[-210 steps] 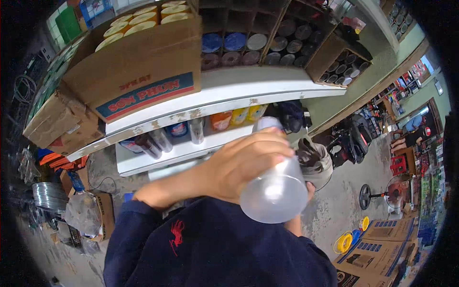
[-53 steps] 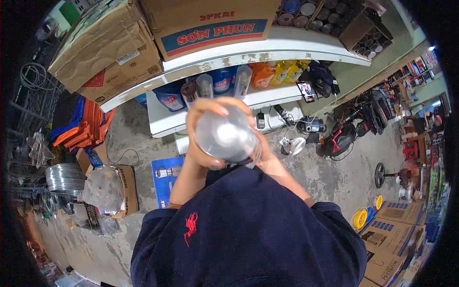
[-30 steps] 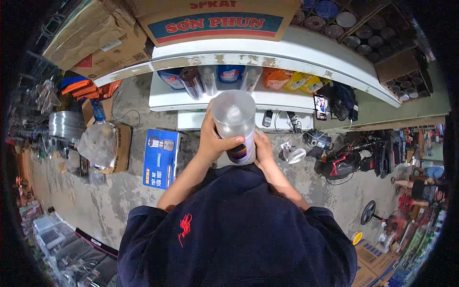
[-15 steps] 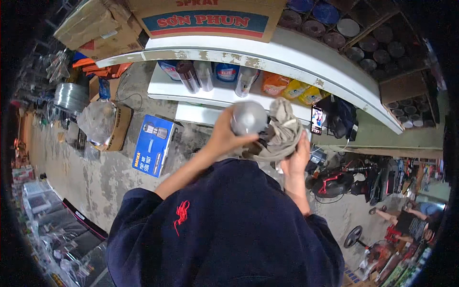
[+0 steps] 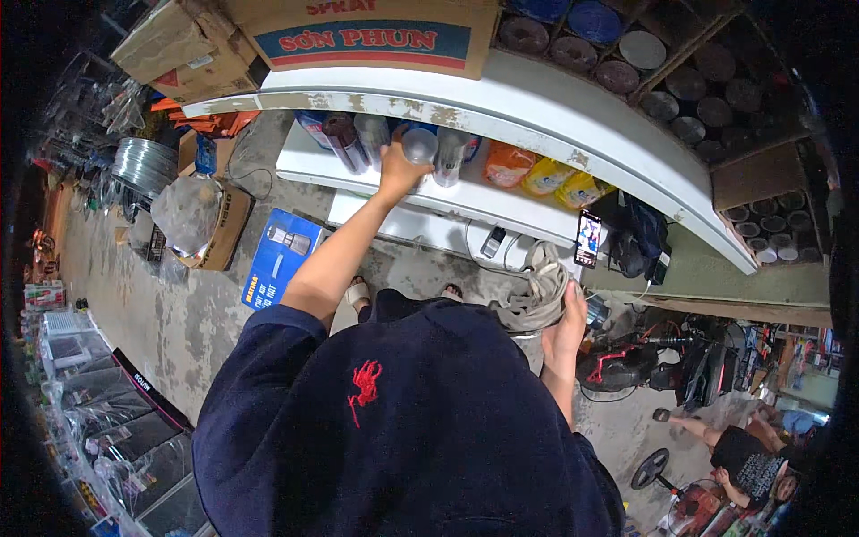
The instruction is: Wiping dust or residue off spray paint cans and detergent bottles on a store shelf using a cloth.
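My left hand [image 5: 396, 173] reaches out over the white lower shelf [image 5: 488, 202], its fingers closed round a spray can [image 5: 419, 146] seen from above. The can's pale, translucent cap faces up; whether its base touches the shelf is hidden. Beside it stand a dark spray can [image 5: 344, 141] and a silver spray can [image 5: 372, 139] on the left, and another silver spray can [image 5: 451, 157] on the right. Closer to my body, my right hand [image 5: 564, 327] grips a crumpled grey cloth [image 5: 535, 291] from its right side.
Orange [image 5: 508, 166] and yellow packets [image 5: 548, 174] line the shelf's right part. A lit phone [image 5: 588, 236] is by its right end. Overhead, a white ledge [image 5: 376, 88] carries cardboard boxes. A blue box [image 5: 283, 253] is at left. Another person [image 5: 750, 461] is at lower right.
My left hand has carried the spray can away from the cloth, forward and left to the shelf. The cloth and my right hand have dropped lower and nearer my body.
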A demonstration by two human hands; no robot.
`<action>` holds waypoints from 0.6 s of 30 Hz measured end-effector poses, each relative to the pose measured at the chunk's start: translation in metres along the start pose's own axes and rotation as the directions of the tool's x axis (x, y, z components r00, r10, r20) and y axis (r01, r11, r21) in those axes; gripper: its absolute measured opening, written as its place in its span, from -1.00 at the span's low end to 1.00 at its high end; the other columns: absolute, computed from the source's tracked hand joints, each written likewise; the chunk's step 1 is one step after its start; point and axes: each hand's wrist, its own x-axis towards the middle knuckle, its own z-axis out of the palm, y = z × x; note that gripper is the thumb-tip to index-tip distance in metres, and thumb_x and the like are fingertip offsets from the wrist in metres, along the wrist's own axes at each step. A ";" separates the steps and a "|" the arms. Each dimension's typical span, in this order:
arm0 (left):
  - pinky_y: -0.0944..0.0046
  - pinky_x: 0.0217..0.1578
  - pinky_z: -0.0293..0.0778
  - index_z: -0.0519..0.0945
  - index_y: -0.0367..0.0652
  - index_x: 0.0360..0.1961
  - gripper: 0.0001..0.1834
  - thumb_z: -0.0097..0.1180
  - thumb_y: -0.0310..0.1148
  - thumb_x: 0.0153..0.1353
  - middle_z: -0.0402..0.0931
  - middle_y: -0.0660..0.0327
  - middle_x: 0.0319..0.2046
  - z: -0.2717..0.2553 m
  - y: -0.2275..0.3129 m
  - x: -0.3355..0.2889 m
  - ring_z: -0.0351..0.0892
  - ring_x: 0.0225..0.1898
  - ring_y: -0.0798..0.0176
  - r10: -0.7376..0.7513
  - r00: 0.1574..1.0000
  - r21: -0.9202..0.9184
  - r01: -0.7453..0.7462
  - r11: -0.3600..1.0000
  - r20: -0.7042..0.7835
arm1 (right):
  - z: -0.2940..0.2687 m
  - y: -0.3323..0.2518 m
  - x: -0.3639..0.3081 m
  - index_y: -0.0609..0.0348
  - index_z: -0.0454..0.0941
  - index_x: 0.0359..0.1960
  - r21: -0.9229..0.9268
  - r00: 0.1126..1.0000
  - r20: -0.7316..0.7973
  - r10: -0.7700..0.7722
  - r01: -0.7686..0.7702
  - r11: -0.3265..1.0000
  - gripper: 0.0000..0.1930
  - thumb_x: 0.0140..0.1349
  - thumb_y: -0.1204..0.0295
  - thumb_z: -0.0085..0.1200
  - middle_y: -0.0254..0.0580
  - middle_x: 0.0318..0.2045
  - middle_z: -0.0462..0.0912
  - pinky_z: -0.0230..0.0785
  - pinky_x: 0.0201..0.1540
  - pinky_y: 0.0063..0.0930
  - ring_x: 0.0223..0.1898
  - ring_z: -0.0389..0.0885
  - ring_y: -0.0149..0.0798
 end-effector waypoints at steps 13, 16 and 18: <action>0.19 -0.13 0.21 0.23 -0.31 -0.11 -0.17 0.28 -0.40 -0.59 0.33 -0.02 -0.22 0.059 -0.060 0.048 0.31 -0.21 -0.02 0.176 0.954 -0.255 -0.237 0.937 -0.241 | 0.021 0.010 0.000 0.26 0.38 -0.28 -0.097 0.978 0.102 0.182 -0.172 0.980 -0.79 0.09 0.41 -0.16 -0.23 -0.32 0.46 0.21 -0.18 -0.55 -0.29 0.41 -0.39; 0.18 -0.11 0.19 0.21 -0.31 -0.10 -0.15 0.27 -0.39 -0.59 0.31 -0.05 -0.22 0.051 -0.073 0.048 0.29 -0.18 -0.03 0.151 0.960 -0.178 -0.195 0.965 -0.235 | 0.027 0.017 0.002 0.25 0.39 -0.29 -0.137 0.960 0.185 0.209 -0.186 0.973 -0.80 0.06 0.43 -0.10 -0.25 -0.35 0.47 0.22 -0.20 -0.57 -0.32 0.42 -0.40; 0.17 -0.08 0.14 0.16 -0.35 -0.07 -0.09 0.28 -0.35 -0.60 0.25 -0.09 -0.17 0.050 -0.046 0.036 0.21 -0.11 -0.07 0.156 0.939 -0.203 -0.225 0.953 -0.307 | 0.026 0.022 0.010 0.32 0.39 -0.28 -0.211 0.967 0.148 0.208 -0.175 0.962 -0.76 0.03 0.43 -0.06 -0.23 -0.36 0.48 0.26 -0.25 -0.58 -0.35 0.44 -0.43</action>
